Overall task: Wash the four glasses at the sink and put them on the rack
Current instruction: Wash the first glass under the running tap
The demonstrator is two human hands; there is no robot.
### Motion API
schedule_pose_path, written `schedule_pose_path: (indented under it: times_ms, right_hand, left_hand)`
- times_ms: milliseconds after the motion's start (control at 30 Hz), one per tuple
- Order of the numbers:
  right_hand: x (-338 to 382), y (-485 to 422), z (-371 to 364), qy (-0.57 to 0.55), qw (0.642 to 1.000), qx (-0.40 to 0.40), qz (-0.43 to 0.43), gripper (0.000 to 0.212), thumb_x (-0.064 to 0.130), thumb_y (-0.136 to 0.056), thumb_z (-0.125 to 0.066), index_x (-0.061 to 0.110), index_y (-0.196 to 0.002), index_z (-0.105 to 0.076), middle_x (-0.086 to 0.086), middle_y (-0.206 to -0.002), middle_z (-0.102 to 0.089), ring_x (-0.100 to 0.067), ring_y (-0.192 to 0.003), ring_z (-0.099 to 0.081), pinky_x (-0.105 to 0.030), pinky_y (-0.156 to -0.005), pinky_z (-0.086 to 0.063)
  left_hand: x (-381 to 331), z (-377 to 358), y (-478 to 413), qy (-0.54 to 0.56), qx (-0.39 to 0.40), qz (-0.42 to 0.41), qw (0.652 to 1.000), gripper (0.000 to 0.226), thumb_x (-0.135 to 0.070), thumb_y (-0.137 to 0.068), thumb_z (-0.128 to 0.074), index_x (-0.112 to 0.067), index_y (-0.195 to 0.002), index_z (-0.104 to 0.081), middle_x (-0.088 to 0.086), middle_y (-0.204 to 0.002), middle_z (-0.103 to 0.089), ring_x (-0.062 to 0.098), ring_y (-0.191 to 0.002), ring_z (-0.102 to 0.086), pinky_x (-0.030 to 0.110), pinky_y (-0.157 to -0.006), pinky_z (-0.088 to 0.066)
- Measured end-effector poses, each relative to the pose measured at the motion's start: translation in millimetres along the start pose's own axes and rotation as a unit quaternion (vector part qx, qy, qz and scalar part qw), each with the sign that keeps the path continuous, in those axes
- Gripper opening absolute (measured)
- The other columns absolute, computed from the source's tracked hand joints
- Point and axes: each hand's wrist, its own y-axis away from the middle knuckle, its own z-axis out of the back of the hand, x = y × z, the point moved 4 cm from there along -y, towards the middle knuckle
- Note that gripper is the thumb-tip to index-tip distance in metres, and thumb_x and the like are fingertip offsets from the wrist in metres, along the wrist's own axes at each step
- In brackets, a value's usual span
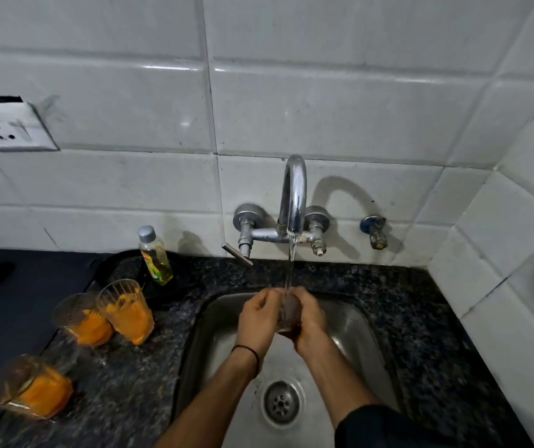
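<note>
A clear glass is held upright over the steel sink, right under the running water from the tap. My left hand wraps its left side and my right hand its right side; most of the glass is hidden between them. Three more glasses smeared with orange residue stand on the dark granite counter to the left: one nearest the sink, one beside it, and one at the front left. No rack is in view.
A small bottle of yellow-green liquid stands at the back of the counter. The tap's lever handle juts left. The drain lies between my forearms. A wall socket is at upper left, a small valve right of the tap.
</note>
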Motion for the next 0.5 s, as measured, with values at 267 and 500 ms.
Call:
schedule_pose_path:
  times_ms: [267,500]
  right_hand:
    - [23,25,-22,0.437,0.837,0.118,0.306,0.039,0.034,-0.097,-0.064,0.012,-0.065,-0.067,-0.007,-0.057,-0.066,-0.015,-0.051,-0.064,-0.032,-0.058,-0.056]
    - [30,38,-23,0.599,0.732,0.249,0.209,0.028,0.035,-0.095,-0.063,0.014,-0.079,-0.072,0.0,-0.074,-0.071,-0.015,-0.07,-0.066,-0.039,-0.075,-0.055]
  left_hand:
    - [46,6,-7,0.308,0.055,0.327,0.892,0.042,-0.038,-0.1,-0.036,-0.009,-0.082,-0.06,0.012,-0.061,-0.061,0.023,-0.044,-0.057,0.018,-0.039,-0.041]
    - [45,9,-20,0.306,-0.006,0.215,0.928,0.032,-0.029,-0.099,-0.041,-0.011,-0.079,-0.059,0.007,-0.063,-0.056,0.016,-0.054,-0.048,0.025,-0.054,-0.037]
